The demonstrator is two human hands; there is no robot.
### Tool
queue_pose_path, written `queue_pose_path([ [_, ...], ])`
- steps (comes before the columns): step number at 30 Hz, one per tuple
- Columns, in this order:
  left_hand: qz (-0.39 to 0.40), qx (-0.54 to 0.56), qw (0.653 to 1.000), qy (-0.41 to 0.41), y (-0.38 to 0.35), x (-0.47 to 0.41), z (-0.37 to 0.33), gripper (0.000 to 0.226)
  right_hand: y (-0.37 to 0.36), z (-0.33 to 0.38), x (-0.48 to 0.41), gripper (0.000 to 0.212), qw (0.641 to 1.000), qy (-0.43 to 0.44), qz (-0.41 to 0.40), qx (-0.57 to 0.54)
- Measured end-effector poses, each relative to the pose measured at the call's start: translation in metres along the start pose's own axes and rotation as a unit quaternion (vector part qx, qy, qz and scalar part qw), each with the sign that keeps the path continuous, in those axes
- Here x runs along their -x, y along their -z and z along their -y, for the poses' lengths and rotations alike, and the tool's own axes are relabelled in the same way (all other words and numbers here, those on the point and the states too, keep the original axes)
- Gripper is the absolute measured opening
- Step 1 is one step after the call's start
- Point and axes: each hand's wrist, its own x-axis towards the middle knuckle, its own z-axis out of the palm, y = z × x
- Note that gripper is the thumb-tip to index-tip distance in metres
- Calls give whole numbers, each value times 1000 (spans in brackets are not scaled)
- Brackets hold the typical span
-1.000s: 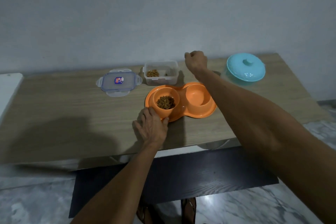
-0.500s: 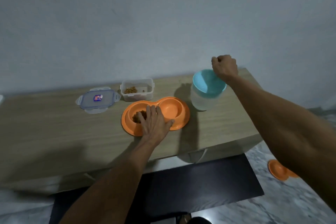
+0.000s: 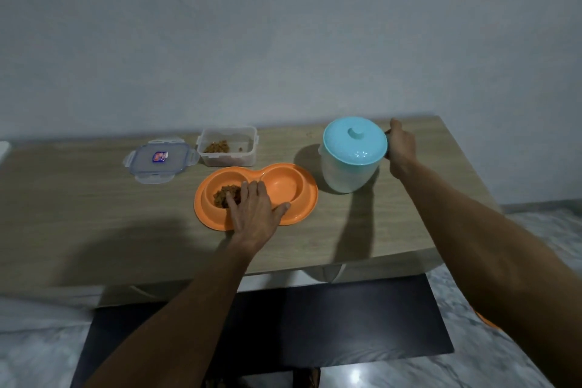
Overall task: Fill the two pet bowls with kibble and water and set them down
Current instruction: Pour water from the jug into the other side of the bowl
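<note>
An orange double pet bowl point(image 3: 302, 198) lies on the wooden table point(image 3: 94, 214). Its left cup holds brown kibble point(image 3: 224, 194); its right cup looks empty. My left hand point(image 3: 256, 209) rests flat on the bowl's front rim between the two cups, fingers spread. A pale jug with a turquoise lid point(image 3: 352, 153) stands upright just right of the bowl. My right hand point(image 3: 400, 145) is closed around the jug's handle on its right side; the handle is mostly hidden.
A clear plastic container point(image 3: 227, 151) with some kibble sits behind the bowl. Its clip lid point(image 3: 160, 161) lies to the left. A dark mat point(image 3: 346, 324) covers the marble floor below the table's front edge. Something orange point(image 3: 486, 320) peeks out on the floor by my right arm.
My right hand went from beside the kibble container to the jug's handle, and the jug shifted closer to the bowl. My left hand slid from the bowl's front edge onto its rim.
</note>
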Motion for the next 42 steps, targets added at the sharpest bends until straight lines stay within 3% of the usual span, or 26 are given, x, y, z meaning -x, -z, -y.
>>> queue_pose_path([
  [10, 4, 37, 999, 9, -1, 1, -1, 80, -7, 0, 13, 33, 998, -29, -40, -30],
  [28, 4, 50, 999, 9, -1, -1, 1, 81, -40, 39, 51, 46, 979, 127, -50, 148],
  [42, 8, 59, 998, 9, -2, -2, 2, 83, -39, 60, 56, 46, 973, 150, -57, 168],
])
